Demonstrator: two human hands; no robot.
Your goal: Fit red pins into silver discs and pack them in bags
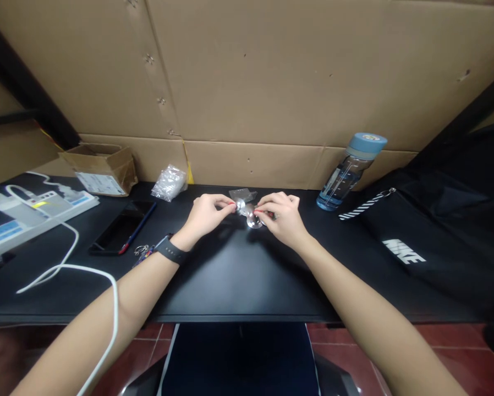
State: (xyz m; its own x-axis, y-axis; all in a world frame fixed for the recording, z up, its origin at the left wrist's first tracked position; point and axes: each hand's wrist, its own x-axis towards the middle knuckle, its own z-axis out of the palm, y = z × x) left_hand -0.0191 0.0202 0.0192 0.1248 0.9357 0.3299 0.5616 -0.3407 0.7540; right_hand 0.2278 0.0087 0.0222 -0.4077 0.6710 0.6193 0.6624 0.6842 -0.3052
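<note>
Moderate light; pale glare on black tabletop (242, 280); soft shadows; edges stretched, slightly blurred.

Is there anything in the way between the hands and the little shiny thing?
No, nothing visible. The left hand and right hand are right at the shiny thing, one on each side. The clear plastic lies behind it, not between.

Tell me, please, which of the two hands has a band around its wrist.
The left hand: a black band circles its wrist, whereas the right hand has a bare wrist.
</note>
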